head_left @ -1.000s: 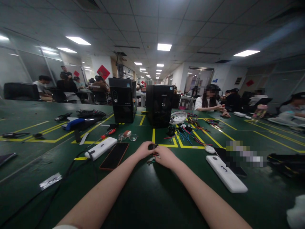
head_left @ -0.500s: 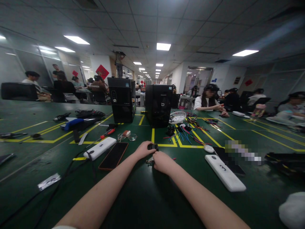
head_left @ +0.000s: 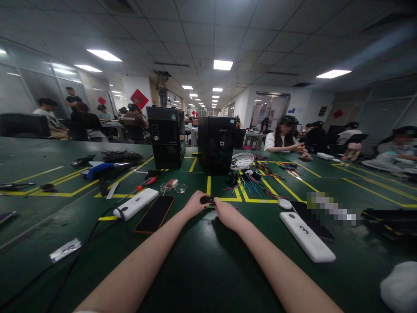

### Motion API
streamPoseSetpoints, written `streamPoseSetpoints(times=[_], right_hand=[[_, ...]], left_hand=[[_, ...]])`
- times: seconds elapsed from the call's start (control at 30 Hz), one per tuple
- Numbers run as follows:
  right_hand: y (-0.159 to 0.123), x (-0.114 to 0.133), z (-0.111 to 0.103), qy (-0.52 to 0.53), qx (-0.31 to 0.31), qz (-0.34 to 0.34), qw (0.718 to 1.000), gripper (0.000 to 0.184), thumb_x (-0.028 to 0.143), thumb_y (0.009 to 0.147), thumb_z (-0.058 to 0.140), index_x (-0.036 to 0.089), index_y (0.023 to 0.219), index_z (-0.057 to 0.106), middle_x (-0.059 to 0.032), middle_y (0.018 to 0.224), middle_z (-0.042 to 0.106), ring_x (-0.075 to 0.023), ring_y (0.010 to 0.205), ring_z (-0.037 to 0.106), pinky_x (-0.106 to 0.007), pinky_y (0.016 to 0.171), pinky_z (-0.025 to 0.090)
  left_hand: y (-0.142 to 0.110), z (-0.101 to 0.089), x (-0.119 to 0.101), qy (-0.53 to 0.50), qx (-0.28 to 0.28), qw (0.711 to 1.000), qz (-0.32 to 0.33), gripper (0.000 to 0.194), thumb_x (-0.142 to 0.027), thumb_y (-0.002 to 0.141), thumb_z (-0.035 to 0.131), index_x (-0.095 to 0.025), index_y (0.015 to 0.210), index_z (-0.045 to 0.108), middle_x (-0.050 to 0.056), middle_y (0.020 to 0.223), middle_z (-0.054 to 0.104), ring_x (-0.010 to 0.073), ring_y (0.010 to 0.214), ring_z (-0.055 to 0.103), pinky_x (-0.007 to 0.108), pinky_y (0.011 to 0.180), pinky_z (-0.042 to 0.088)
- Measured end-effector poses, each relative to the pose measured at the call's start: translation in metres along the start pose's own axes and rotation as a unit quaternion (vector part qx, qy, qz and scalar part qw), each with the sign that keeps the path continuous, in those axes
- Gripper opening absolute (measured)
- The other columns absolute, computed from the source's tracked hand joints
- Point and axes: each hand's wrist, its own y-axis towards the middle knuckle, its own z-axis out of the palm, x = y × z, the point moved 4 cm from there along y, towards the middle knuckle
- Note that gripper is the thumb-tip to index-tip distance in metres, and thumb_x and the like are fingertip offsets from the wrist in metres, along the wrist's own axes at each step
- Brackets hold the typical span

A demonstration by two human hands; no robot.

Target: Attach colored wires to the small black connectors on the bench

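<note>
While a black component [head_left: 206, 200] is pinched between left hand [head_left: 194, 204] and right hand [head_left: 226, 213], not yet released, wires [head_left: 252, 183] are strewn toward the tabletop's [head_left: 210, 265] far edge

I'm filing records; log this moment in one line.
left hand: holds black part; right hand: touches black part; phone: on table

Head-worn view, forward and down over the table [head_left: 208, 271]
</note>
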Motion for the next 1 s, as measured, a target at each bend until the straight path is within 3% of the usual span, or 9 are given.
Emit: streamPoseSetpoints(times=[0.17, 0.37, 0.53, 0.67, 0.87, 1.0], right_hand=[[0.000, -0.013, -0.010, -0.010, -0.056, 0.045, 0.997, 0.031, 0.036, 0.087, 0.038, 0.020, 0.113, 0.043, -0.0058, 0.092, 0.063, -0.0186, 0.083, 0.060, -0.025, 0.067, 0.037], [0.001, -0.021, 0.000, -0.054, -0.025, 0.018, 0.998, 0.027, 0.034, 0.085, 0.041, 0.022, 0.109, 0.048, -0.0067, 0.096, 0.064, -0.0193, 0.087, 0.060, -0.025, 0.070, 0.038], [0.002, -0.034, -0.003, -0.054, -0.002, 0.105, 0.993, 0.033, 0.041, 0.083, 0.044, 0.019, 0.107, 0.047, -0.0090, 0.094, 0.064, -0.0206, 0.087, 0.060, -0.027, 0.069, 0.041], [-0.007, -0.070, -0.015, -0.057, 0.025, 0.220, 0.974, 0.038, 0.045, 0.078, 0.047, 0.016, 0.103, 0.051, -0.0127, 0.101, 0.062, -0.0234, 0.092, 0.059, -0.030, 0.071, 0.043], [-0.044, -0.146, -0.038, -0.067, 0.036, 0.347, 0.935, 0.039, 0.040, 0.073, 0.054, 0.015, 0.102, 0.057, -0.0138, 0.103, 0.062, -0.0233, 0.092, 0.060, -0.029, 0.070, 0.044], [-0.060, -0.179, -0.052, -0.073, 0.022, 0.380, 0.922, 0.030, 0.035, 0.068, 0.060, 0.018, 0.091, 0.064, -0.0109, 0.094, 0.066, -0.0210, 0.085, 0.062, -0.026, 0.065, 0.045]], left_hand=[[-0.003, 0.003, -0.004, 0.011, 0.022, 0.999, 0.044, 0.040, -0.043, 0.067, 0.065, -0.019, 0.099, 0.064, 0.006, 0.087, 0.053, 0.0201, 0.085, 0.053, 0.032, 0.079, 0.044], [-0.006, 0.006, -0.011, 0.003, 0.066, 0.993, 0.099, 0.059, -0.046, 0.067, 0.066, -0.021, 0.118, 0.052, 0.009, 0.107, 0.053, 0.0236, 0.102, 0.049, 0.037, 0.091, 0.039], [-0.007, 0.006, -0.008, -0.003, 0.056, 0.997, 0.062, 0.068, -0.048, 0.068, 0.063, -0.018, 0.126, 0.043, 0.012, 0.126, 0.046, 0.0265, 0.117, 0.042, 0.040, 0.100, 0.032], [-0.007, 0.007, -0.008, -0.003, 0.063, 0.997, 0.047, 0.061, -0.049, 0.072, 0.059, -0.018, 0.122, 0.047, 0.012, 0.125, 0.048, 0.0261, 0.116, 0.043, 0.040, 0.100, 0.032], [-0.008, 0.005, -0.013, -0.010, 0.076, 0.997, 0.032, 0.059, -0.048, 0.073, 0.057, -0.018, 0.124, 0.046, 0.011, 0.125, 0.049, 0.0255, 0.116, 0.045, 0.039, 0.099, 0.033], [-0.009, 0.005, -0.015, -0.014, 0.075, 0.997, 0.030, 0.057, -0.044, 0.074, 0.058, -0.017, 0.123, 0.046, 0.011, 0.125, 0.049, 0.0253, 0.116, 0.045, 0.038, 0.100, 0.033]])
